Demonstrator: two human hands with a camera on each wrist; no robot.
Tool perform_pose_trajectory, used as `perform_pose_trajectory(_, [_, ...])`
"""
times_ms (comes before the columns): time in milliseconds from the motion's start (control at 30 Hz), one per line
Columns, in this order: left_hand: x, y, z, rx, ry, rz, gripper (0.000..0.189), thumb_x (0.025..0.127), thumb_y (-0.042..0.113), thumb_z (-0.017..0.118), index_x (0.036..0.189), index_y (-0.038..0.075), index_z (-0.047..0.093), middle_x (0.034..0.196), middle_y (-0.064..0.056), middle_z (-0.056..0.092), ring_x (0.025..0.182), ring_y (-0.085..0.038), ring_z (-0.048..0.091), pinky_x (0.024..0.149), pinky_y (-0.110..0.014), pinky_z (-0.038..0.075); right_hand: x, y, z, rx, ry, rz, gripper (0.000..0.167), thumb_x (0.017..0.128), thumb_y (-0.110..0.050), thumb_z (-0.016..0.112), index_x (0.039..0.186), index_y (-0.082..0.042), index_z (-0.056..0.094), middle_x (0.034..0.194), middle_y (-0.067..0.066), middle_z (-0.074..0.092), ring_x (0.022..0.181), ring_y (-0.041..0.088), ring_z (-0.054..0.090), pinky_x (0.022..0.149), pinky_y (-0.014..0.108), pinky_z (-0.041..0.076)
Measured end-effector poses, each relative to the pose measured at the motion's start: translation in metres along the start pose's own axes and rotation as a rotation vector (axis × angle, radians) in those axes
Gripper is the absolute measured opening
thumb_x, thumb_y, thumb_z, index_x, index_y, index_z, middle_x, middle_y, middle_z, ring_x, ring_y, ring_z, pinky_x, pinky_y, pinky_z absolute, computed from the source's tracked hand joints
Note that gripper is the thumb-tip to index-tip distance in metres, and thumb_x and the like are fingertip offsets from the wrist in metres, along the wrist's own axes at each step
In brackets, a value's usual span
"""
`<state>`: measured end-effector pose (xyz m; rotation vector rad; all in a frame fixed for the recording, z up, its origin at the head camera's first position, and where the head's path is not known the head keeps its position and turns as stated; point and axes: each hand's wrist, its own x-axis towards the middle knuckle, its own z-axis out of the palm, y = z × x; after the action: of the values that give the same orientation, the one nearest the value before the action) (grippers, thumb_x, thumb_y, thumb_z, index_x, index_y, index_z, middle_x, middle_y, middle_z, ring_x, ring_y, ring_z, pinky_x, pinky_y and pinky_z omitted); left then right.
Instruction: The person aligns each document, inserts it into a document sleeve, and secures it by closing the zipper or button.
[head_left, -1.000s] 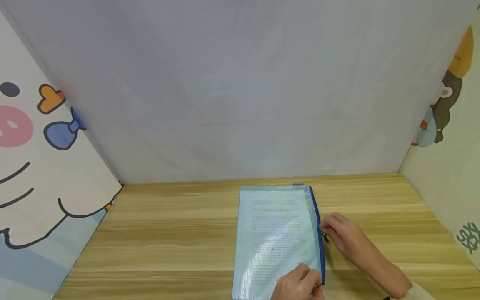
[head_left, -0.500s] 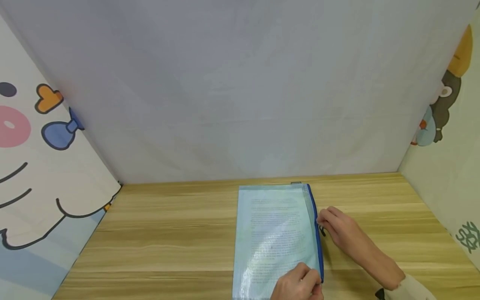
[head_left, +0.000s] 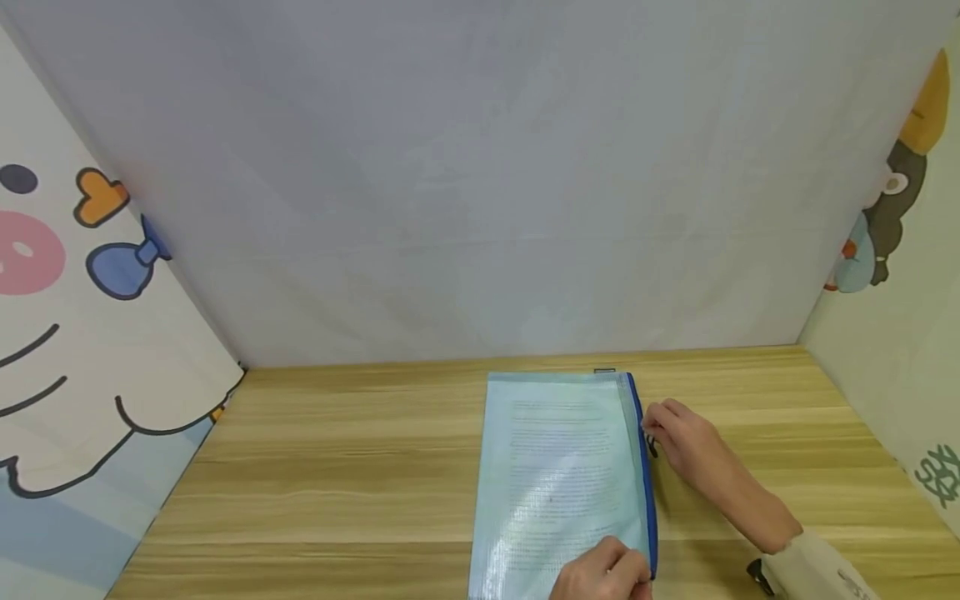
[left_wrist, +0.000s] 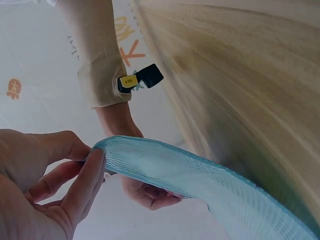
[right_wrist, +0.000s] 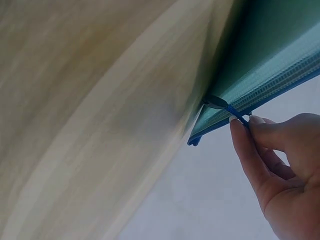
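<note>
A light blue mesh zipper document bag [head_left: 555, 500] lies on the wooden table, a printed sheet showing through it. Its dark blue zipper edge [head_left: 649, 500] runs along the right side. With thumb and fingers my left hand [head_left: 602, 573] pinches the bag's near right corner; in the left wrist view that corner [left_wrist: 120, 150] is raised between the fingertips. My right hand [head_left: 686, 442] is partway along the zipper edge, nearer the far end. In the right wrist view its thumb and fingers pinch the blue cord [right_wrist: 236, 114] of the zipper pull, with a dark tab [right_wrist: 216, 102] beside the teeth.
Wooden tabletop [head_left: 322, 467] stretches left of the bag and to its right. A pale cloth wall [head_left: 480, 183] rises behind the table. Side panels with cartoon prints stand at the left [head_left: 90, 350] and right [head_left: 892, 350]. A small loop tab [head_left: 604, 370] sticks out at the bag's far edge.
My right hand has moved away from me along the zipper edge, toward the far end, with the pull. My left hand keeps its pinch on the near corner.
</note>
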<state>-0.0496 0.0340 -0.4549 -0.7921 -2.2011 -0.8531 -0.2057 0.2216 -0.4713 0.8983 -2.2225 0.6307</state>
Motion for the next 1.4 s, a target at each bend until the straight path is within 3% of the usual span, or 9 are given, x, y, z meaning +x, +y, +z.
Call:
perform_pose_trajectory(367, [-0.003, 0.002, 0.001, -0.047, -0.003, -0.035, 0.035, 0.072, -0.008, 0.082, 0.069, 0.015, 0.056, 0.069, 0.006, 0.048, 0.055, 0.007, 0.032, 0.052, -0.002, 0.027, 0.008, 0.005, 0.006, 0.022, -0.057, 0.047, 0.03, 0.077, 0.017, 0.079, 0.089, -0.006, 0.064, 0.082, 0.001, 0.058, 0.068, 0.008, 0.049, 0.055, 0.025, 0.049])
perform_pose_trajectory(567, [-0.003, 0.001, 0.001, 0.002, 0.016, -0.015, 0.032, 0.07, -0.007, 0.08, 0.07, 0.015, 0.056, 0.07, 0.007, 0.049, 0.055, 0.006, 0.034, 0.052, -0.002, 0.028, 0.014, 0.009, 0.014, 0.031, -0.043, 0.014, 0.029, 0.077, 0.018, 0.078, 0.092, -0.004, 0.064, 0.084, 0.002, 0.058, 0.068, 0.009, 0.05, 0.056, 0.025, 0.05])
perform_pose_trajectory(633, [-0.003, -0.001, 0.002, 0.038, 0.033, 0.007, 0.028, 0.076, -0.005, 0.075, 0.07, 0.016, 0.057, 0.071, 0.007, 0.05, 0.054, 0.005, 0.038, 0.053, -0.002, 0.029, 0.017, 0.01, 0.017, 0.039, -0.034, 0.001, 0.029, 0.077, 0.018, 0.078, 0.092, -0.003, 0.064, 0.084, 0.003, 0.058, 0.068, 0.009, 0.05, 0.056, 0.025, 0.051])
perform_pose_trajectory(800, [-0.003, -0.004, 0.003, 0.062, 0.054, 0.026, 0.026, 0.073, -0.005, 0.073, 0.07, 0.016, 0.057, 0.071, 0.007, 0.051, 0.053, 0.004, 0.041, 0.052, -0.002, 0.029, 0.022, 0.012, 0.022, 0.034, -0.023, -0.01, 0.028, 0.077, 0.019, 0.077, 0.092, -0.002, 0.064, 0.084, 0.005, 0.058, 0.068, 0.011, 0.051, 0.056, 0.027, 0.051])
perform_pose_trajectory(867, [-0.002, -0.004, 0.003, 0.056, 0.054, 0.026, 0.03, 0.067, -0.005, 0.078, 0.07, 0.016, 0.057, 0.07, 0.007, 0.051, 0.053, 0.005, 0.04, 0.052, -0.002, 0.029, 0.025, 0.013, 0.023, 0.028, -0.023, -0.009, 0.028, 0.078, 0.019, 0.077, 0.092, -0.001, 0.064, 0.084, 0.005, 0.058, 0.068, 0.012, 0.051, 0.057, 0.028, 0.052])
perform_pose_trajectory(1133, [-0.002, -0.005, 0.004, 0.075, 0.074, 0.027, 0.029, 0.067, -0.004, 0.077, 0.07, 0.017, 0.057, 0.069, 0.007, 0.051, 0.053, 0.004, 0.041, 0.052, -0.002, 0.028, 0.03, 0.018, 0.025, 0.022, -0.035, -0.001, 0.024, 0.081, 0.018, 0.074, 0.093, 0.0, 0.065, 0.084, 0.007, 0.057, 0.068, 0.012, 0.05, 0.057, 0.027, 0.051])
perform_pose_trajectory(1200, [-0.002, -0.006, 0.005, 0.076, 0.077, 0.029, 0.025, 0.073, -0.004, 0.072, 0.07, 0.016, 0.057, 0.069, 0.007, 0.051, 0.053, 0.003, 0.042, 0.052, -0.002, 0.029, 0.031, 0.019, 0.025, 0.014, -0.044, 0.011, 0.022, 0.083, 0.018, 0.073, 0.094, 0.001, 0.064, 0.084, 0.007, 0.057, 0.068, 0.013, 0.049, 0.057, 0.028, 0.051])
perform_pose_trajectory(1267, [-0.003, -0.006, 0.005, 0.084, 0.082, 0.04, 0.025, 0.088, 0.0, 0.058, 0.07, 0.016, 0.057, 0.07, 0.007, 0.051, 0.053, 0.003, 0.043, 0.052, -0.002, 0.03, 0.032, 0.021, 0.026, 0.007, -0.056, 0.019, 0.021, 0.084, 0.017, 0.073, 0.094, 0.002, 0.064, 0.084, 0.008, 0.056, 0.068, 0.014, 0.05, 0.058, 0.029, 0.052])
perform_pose_trajectory(1400, [-0.003, -0.009, 0.007, 0.13, 0.117, 0.091, 0.044, 0.105, 0.016, 0.029, 0.07, 0.018, 0.055, 0.07, 0.009, 0.05, 0.053, 0.004, 0.042, 0.053, -0.001, 0.029, 0.034, 0.025, 0.028, -0.005, -0.068, 0.028, 0.019, 0.084, 0.016, 0.072, 0.095, 0.003, 0.064, 0.086, 0.009, 0.058, 0.069, 0.016, 0.052, 0.06, 0.033, 0.056])
